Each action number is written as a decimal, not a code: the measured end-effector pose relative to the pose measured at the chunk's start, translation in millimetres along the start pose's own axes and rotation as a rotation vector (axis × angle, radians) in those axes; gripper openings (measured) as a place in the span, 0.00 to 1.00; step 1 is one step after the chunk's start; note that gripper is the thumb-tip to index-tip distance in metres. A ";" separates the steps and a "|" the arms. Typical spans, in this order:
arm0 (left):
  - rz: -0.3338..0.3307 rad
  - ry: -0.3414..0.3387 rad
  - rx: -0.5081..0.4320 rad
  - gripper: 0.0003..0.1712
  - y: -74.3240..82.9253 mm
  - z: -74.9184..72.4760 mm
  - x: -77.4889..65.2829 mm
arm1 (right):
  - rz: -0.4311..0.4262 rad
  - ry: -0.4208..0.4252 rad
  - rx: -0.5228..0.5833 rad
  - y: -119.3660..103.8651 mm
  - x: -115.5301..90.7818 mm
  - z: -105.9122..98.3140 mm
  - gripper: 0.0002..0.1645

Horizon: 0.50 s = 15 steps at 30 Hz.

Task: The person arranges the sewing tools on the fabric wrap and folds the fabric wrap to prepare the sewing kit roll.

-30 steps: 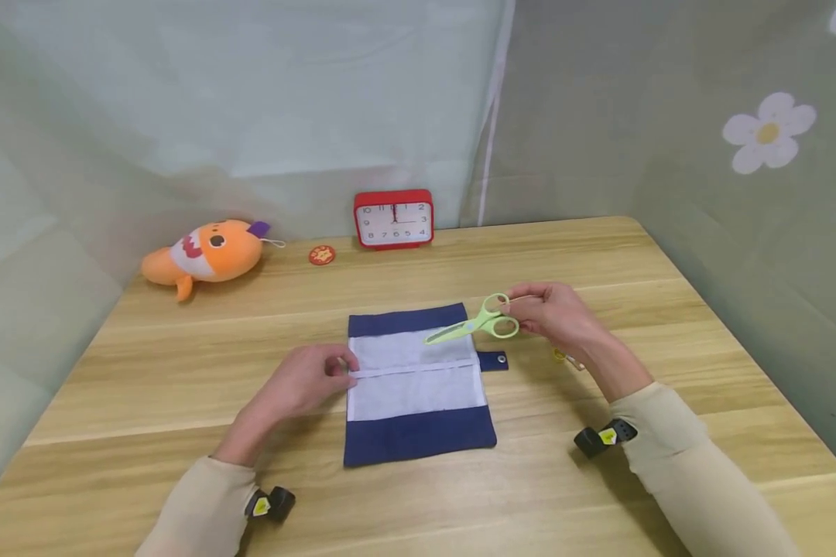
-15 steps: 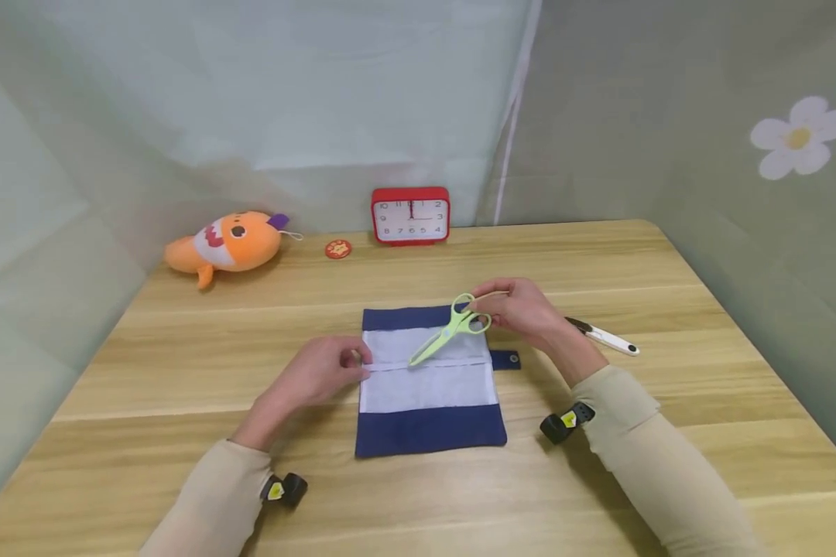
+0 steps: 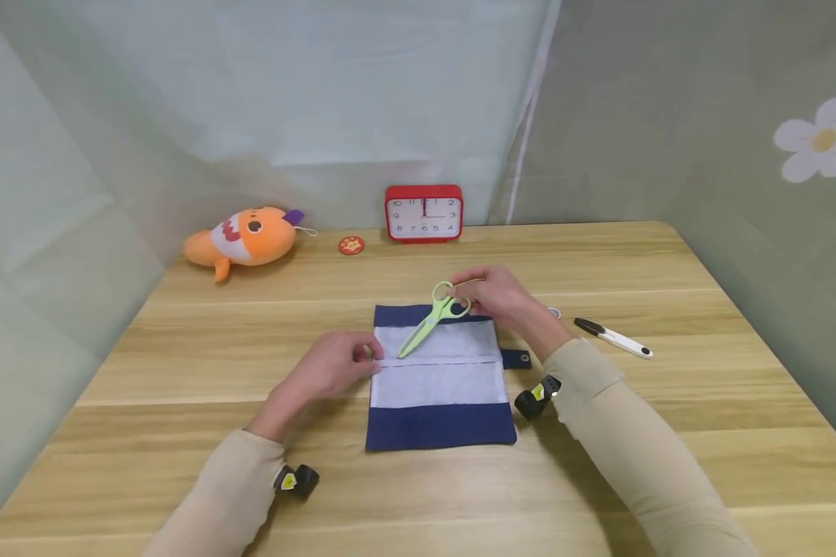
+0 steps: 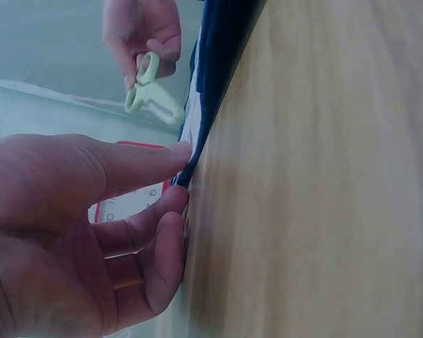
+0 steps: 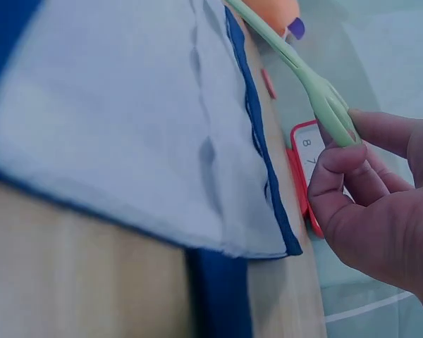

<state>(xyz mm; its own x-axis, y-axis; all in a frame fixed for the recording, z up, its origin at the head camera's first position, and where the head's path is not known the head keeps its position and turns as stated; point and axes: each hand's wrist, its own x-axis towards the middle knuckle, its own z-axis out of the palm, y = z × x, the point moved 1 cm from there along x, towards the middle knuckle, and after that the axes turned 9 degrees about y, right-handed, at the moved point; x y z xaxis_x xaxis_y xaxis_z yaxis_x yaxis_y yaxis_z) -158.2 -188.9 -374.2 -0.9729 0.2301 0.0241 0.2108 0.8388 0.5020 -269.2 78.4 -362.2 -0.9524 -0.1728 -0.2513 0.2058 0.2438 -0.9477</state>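
A navy fabric pouch (image 3: 440, 427) with a white lining lies spread flat on the table, its snap strap (image 3: 517, 359) pointing right. My left hand (image 3: 330, 365) pinches the pouch's left edge between thumb and fingers, near the middle seam; the left wrist view has the thumb (image 4: 151, 163) on the lining side. By a handle loop, my right hand (image 3: 499, 297) holds light green scissors (image 3: 426, 326) between thumb and fingers. The scissors slant over the upper left of the lining, tips down near the seam. In the right wrist view the scissors (image 5: 317, 88) are above the cloth.
A white pen-like tool (image 3: 615, 339) with a black end lies right of the pouch, beside a small round item (image 3: 553, 312) partly behind my right wrist. Along the back stand an orange plush shark (image 3: 247, 236), a red round badge (image 3: 351, 245) and a red clock (image 3: 423, 215).
My right hand has carried the scissors leftward over the pouch, and their tips have turned downward. The white tool has come into sight. My left hand keeps its place on the edge.
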 end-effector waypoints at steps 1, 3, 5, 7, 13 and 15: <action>0.000 0.000 0.001 0.03 0.5 0.0 0.1 | 0.000 -0.003 0.007 -1.7 1.6 1.2 0.21; -0.001 -0.001 0.003 0.03 1.2 0.0 0.1 | -0.004 -0.016 0.012 -4.9 4.3 3.6 0.20; -0.007 -0.003 0.005 0.02 1.7 0.0 0.1 | -0.006 -0.034 0.019 -7.4 6.2 6.4 0.20; -0.011 -0.003 0.008 0.02 1.8 0.4 0.2 | -0.003 -0.050 0.023 -8.7 8.6 9.0 0.20; -0.001 0.006 0.004 0.02 0.5 1.2 0.6 | 0.004 -0.072 -0.008 -8.7 16.2 16.3 0.19; 0.003 0.008 0.001 0.02 -0.1 1.2 0.6 | 0.006 -0.073 -0.025 -9.1 17.9 18.5 0.18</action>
<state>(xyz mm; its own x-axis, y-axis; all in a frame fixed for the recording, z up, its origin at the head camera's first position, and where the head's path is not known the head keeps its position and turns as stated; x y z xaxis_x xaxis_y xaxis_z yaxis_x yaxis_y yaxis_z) -158.7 -188.2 -375.3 -0.9731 0.2282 0.0326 0.2134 0.8386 0.5012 -283.9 55.5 -361.7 -0.9321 -0.2398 -0.2714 0.2050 0.2684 -0.9412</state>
